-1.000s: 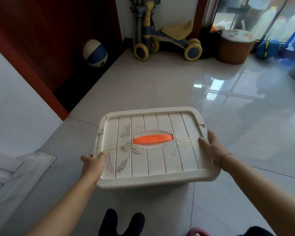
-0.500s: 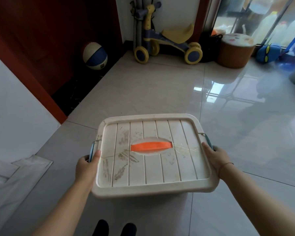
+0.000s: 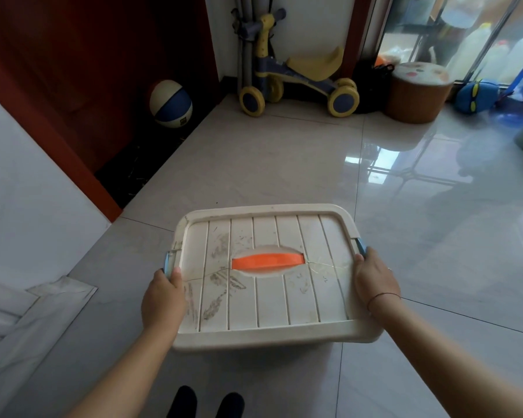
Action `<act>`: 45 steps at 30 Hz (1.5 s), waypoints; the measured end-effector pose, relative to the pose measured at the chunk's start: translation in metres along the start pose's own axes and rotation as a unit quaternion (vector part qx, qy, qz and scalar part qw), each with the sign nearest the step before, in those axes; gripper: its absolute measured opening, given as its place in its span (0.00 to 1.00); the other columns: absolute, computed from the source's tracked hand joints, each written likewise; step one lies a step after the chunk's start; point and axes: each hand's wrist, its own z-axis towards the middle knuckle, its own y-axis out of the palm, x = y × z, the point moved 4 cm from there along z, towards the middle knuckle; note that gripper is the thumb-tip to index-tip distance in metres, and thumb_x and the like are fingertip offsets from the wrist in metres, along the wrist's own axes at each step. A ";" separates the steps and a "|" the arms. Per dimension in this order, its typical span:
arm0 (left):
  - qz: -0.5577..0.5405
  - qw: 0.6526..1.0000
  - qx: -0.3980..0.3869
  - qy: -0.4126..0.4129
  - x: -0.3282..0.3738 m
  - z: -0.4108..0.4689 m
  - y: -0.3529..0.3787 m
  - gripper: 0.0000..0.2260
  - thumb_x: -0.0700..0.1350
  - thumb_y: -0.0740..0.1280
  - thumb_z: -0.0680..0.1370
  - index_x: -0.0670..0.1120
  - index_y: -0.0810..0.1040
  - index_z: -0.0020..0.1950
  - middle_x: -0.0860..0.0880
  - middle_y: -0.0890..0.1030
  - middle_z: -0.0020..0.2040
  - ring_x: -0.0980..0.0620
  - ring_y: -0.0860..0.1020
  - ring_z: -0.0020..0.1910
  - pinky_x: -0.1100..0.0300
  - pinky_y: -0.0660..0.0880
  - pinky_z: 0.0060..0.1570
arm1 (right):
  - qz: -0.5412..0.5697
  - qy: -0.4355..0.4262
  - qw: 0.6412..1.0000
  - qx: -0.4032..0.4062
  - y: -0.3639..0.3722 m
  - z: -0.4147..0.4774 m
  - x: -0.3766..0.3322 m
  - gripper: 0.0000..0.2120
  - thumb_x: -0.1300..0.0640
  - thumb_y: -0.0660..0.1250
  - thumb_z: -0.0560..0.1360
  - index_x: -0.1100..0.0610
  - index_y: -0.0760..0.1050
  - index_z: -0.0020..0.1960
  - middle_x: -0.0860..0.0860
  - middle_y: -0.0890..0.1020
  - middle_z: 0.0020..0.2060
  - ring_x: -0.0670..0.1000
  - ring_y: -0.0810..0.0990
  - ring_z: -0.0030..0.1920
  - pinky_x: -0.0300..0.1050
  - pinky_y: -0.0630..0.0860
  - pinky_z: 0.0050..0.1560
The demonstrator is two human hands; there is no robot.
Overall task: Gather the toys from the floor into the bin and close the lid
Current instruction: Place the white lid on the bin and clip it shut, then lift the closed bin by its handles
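Note:
A cream plastic bin stands on the tiled floor right in front of me, its ribbed, scuffed lid lying flat on top with an orange handle in the middle. My left hand grips the bin's left edge at a blue side latch. On the opposite edge my right hand grips just below the other blue latch. The bin's contents are hidden under the lid.
A blue-and-white ball lies by the dark red door at the back left. A yellow ride-on trike, a round brown stool and a blue toy stand along the far wall. White bedding reaches in from the left.
Both hands slid forward along the bin's sides to the blue latches, which have come into view. The view also pulled back a little from the bin.

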 end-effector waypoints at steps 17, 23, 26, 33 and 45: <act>-0.284 0.933 -0.172 -0.135 -0.002 0.027 -0.005 0.17 0.51 0.67 0.74 0.42 0.76 0.58 0.43 0.81 0.49 0.43 0.80 0.47 0.47 0.78 0.51 | 0.000 -0.060 0.998 0.001 0.002 -0.005 0.002 0.25 0.52 0.53 0.80 0.54 0.54 0.75 0.64 0.72 0.64 0.65 0.72 0.62 0.57 0.68 0.61; -0.251 0.959 -0.105 -0.078 0.005 0.021 -0.004 0.12 0.52 0.64 0.77 0.44 0.71 0.52 0.47 0.77 0.44 0.51 0.75 0.38 0.59 0.71 0.33 | 0.049 -0.051 0.997 -0.009 0.001 0.002 -0.003 0.24 0.54 0.55 0.80 0.56 0.55 0.74 0.65 0.71 0.65 0.65 0.71 0.63 0.55 0.67 0.62; -0.179 0.980 -0.068 -0.045 0.008 0.018 -0.004 0.12 0.53 0.61 0.78 0.44 0.68 0.50 0.45 0.75 0.42 0.51 0.73 0.34 0.59 0.69 0.31 | 0.061 -0.048 0.997 -0.013 0.000 0.001 -0.003 0.23 0.54 0.55 0.80 0.56 0.56 0.74 0.64 0.71 0.66 0.65 0.71 0.64 0.55 0.67 0.62; -0.117 0.982 -0.146 -0.028 0.005 0.018 0.000 0.19 0.55 0.57 0.79 0.45 0.63 0.64 0.45 0.76 0.52 0.49 0.77 0.44 0.58 0.74 0.36 | 0.096 -0.027 0.994 -0.038 0.000 0.001 0.000 0.26 0.52 0.55 0.80 0.54 0.54 0.75 0.62 0.68 0.68 0.64 0.69 0.66 0.57 0.65 0.66; -0.224 0.962 -0.142 -0.060 -0.037 -0.014 -0.017 0.13 0.51 0.61 0.79 0.44 0.75 0.57 0.45 0.81 0.50 0.45 0.80 0.48 0.46 0.78 0.53 | 0.170 0.062 0.978 -0.104 0.002 -0.019 0.008 0.21 0.49 0.56 0.79 0.57 0.66 0.69 0.59 0.76 0.54 0.61 0.75 0.52 0.55 0.75 0.56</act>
